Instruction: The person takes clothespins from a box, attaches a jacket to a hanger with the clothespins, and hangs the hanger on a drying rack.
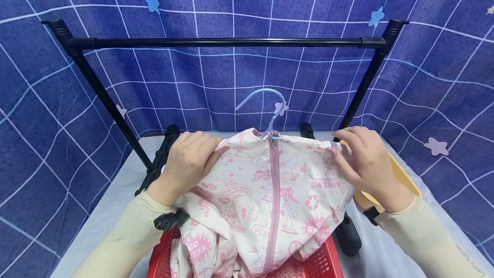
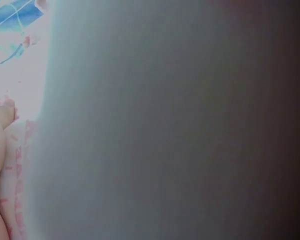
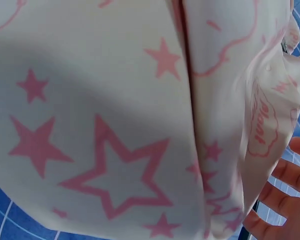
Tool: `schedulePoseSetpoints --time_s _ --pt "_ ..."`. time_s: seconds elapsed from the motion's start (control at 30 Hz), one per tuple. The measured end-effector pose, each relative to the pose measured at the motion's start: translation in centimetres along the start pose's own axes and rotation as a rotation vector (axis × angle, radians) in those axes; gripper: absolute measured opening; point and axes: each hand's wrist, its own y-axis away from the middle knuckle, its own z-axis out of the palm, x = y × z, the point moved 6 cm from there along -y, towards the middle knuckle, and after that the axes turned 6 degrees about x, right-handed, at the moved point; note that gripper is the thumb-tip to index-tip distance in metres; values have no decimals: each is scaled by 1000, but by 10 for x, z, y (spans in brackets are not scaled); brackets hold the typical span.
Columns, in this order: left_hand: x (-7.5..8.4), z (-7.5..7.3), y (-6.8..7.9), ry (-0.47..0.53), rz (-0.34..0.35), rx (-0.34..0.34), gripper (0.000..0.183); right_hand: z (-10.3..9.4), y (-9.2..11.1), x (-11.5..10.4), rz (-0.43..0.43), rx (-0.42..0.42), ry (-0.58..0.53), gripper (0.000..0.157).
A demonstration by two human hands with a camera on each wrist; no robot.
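A white jacket printed all over in pink is held up in the middle of the scene, on the near side of a black rack, its lower folds reaching into a red basket. The print mixes outlined cartoon dogs, stars, starbursts, recycling arrows and words such as "ENERGY" and "PEACE". A dusty-pink zip, done up, runs down the front; the cloth is thin and creased, bunched at the left. From the collar rises the hook of a light-blue hanger, below the rack's bar and apart from it. The person's left hand grips the left shoulder, thumb toward the near side. The right hand pinches the right shoulder between thumb and fingers. Just beyond that wrist sits a yellow container.
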Motion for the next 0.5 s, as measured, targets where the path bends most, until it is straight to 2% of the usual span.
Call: schedulePoseSetpoints --time_s 0.5 --pt "1 -3 0 2 5 -5 32 -11 4 14 56 28 61 48"
